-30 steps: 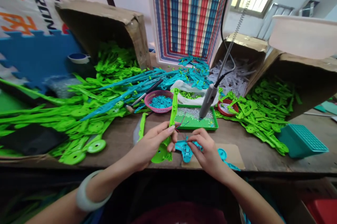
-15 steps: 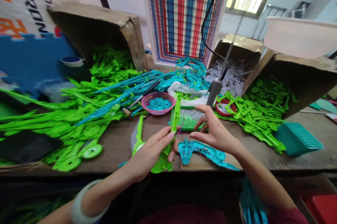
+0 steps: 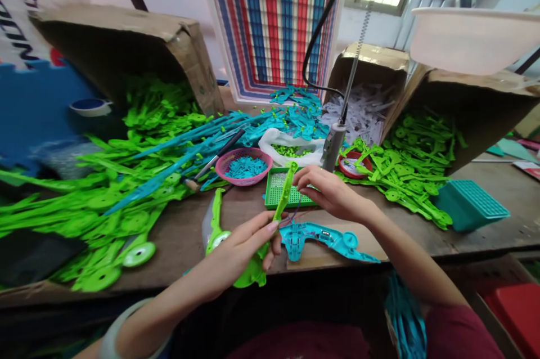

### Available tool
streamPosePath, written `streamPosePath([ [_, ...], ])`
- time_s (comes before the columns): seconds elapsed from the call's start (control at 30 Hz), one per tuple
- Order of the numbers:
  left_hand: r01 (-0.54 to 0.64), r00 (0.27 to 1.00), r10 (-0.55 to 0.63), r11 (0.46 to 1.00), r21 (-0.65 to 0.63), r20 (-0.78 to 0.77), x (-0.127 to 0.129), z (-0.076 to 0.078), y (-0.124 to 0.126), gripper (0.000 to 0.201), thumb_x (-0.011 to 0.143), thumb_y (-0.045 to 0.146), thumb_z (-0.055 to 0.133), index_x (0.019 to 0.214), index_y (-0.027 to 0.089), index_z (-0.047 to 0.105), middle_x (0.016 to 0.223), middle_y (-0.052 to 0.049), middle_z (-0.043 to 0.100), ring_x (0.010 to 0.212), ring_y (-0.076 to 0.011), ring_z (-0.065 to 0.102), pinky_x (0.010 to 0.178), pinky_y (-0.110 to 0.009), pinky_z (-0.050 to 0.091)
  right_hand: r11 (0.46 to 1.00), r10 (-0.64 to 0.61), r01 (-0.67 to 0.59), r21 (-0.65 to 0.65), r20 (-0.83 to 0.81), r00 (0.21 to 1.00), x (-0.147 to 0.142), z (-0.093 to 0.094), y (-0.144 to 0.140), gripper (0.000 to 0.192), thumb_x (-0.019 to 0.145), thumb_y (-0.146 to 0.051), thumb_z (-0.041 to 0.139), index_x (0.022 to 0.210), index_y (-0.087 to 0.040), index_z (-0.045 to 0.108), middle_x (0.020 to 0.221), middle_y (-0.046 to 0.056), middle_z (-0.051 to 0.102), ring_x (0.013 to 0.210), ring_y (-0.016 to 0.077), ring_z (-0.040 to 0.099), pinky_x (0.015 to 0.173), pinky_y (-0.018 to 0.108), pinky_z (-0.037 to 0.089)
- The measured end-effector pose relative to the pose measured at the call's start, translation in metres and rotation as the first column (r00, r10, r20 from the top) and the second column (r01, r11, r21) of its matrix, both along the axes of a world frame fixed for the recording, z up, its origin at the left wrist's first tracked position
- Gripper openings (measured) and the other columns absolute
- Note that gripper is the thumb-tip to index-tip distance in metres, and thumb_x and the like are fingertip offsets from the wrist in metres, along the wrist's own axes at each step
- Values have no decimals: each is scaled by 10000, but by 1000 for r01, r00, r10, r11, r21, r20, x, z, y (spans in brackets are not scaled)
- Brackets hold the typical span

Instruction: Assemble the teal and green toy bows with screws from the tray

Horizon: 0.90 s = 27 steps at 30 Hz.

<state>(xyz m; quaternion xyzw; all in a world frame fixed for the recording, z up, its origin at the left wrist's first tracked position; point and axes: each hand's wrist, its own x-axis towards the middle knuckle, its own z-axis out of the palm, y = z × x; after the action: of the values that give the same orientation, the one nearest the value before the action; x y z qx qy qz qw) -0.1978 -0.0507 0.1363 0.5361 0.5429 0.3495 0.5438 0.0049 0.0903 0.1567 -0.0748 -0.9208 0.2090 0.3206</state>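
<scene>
In front of the green tray [image 3: 273,196] — on its near side — the left hand [image 3: 248,239] had its fingers wrapped round the lower stretch of the green part [image 3: 287,193], whose long axis slanted up toward the tray. The right hand [image 3: 329,193] was nearer the upper tip, just right of it, fingers bent and close together (whether they pinched anything, I couldn't tell). The blue piece [image 3: 331,237] lay nearer the wearer than the tray.
</scene>
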Motion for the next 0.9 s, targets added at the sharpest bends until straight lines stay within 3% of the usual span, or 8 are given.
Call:
streamPosePath([
  [0.1, -24, 999, 25, 999, -22, 36, 0, -1, 0, 383, 942, 559, 518, 811, 205, 579, 685, 18, 592, 611, -136, 515, 630, -270, 434, 993, 51, -51, -103, 0, 999, 0, -7, 2, 97, 1026, -303, 520, 1001, -212, 538, 1052, 73, 640, 961, 170, 620, 862, 349, 554],
  [0.23, -72, 986, 78, 996, -46, 148, -3, 0, 0, 370, 902, 567, 581, 847, 202, 568, 749, 13, 601, 555, -116, 492, 548, -258, 412, 978, 22, -15, -208, 31, 999, 4, -22, -2, 388, 854, -389, 774, 1101, -199, 543, 1071, 61, 627, 960, 182, 628, 859, 358, 562],
  [0.4, -125, 986, 123, 992, 15, 110, -10, 0, 3, 371, 920, 567, 561, 861, 201, 570, 742, 23, 597, 565, -114, 502, 602, -265, 447, 951, -64, 85, -297, 80, 995, 8, -31, -6, 68, 951, -243, 639, 925, -192, 600, 791, -20, 614, 664, 115, 554, 630, 257, 481],
  [0.57, -14, 1000, 14, 1000, -16, -8, -10, 5, 2, 402, 902, 603, 571, 815, 210, 576, 728, 10, 626, 582, -139, 536, 642, -285, 470, 983, 3, -11, -184, -43, 999, 5, -19, -4, 145, 1002, -261, 556, 877, -203, 600, 944, 46, 650, 894, 159, 614, 812, 321, 539],
  [0.67, 31, 999, -31, 999, -18, -20, -9, 6, -1, 412, 921, 594, 551, 777, 209, 586, 709, 5, 617, 587, -145, 540, 663, -292, 473, 959, -8, -7, -284, -53, 999, -2, -23, -5, 127, 1004, -270, 532, 903, -201, 568, 980, 62, 666, 933, 163, 649, 843, 341, 565],
  [0.73, -1, 1000, 1, 1000, 2, 4, -8, 5, -3, 397, 928, 583, 556, 818, 204, 598, 723, 9, 618, 586, -138, 540, 664, -290, 471, 870, -25, 5, -492, -34, 999, -7, -31, -7, 123, 998, -288, 530, 906, -205, 536, 818, 10, 664, 734, 130, 663, 683, 278, 569],
  [0.83, -49, 987, 51, 999, -15, 149, -9, 2, -5, 377, 915, 576, 601, 991, 207, 596, 751, 24, 631, 540, -115, 520, 599, -278, 455, 582, 7, 14, -813, 22, 1000, -11, -41, -12, 146, 977, -309, 544, 879, -214, 492, 603, -66, 612, 420, 75, 534, 406, 173, 402],
  [0.9, -55, 957, 67, 997, -51, 282, -9, 0, -5, 405, 901, 573, 637, 1079, 214, 576, 731, 40, 628, 502, -96, 494, 570, -264, 445, 388, 97, -8, -922, 32, 995, -12, -47, -15, 163, 951, -324, 579, 866, -208, 503, 559, -73, 610, 343, 55, 452, 345, 159, 310],
])
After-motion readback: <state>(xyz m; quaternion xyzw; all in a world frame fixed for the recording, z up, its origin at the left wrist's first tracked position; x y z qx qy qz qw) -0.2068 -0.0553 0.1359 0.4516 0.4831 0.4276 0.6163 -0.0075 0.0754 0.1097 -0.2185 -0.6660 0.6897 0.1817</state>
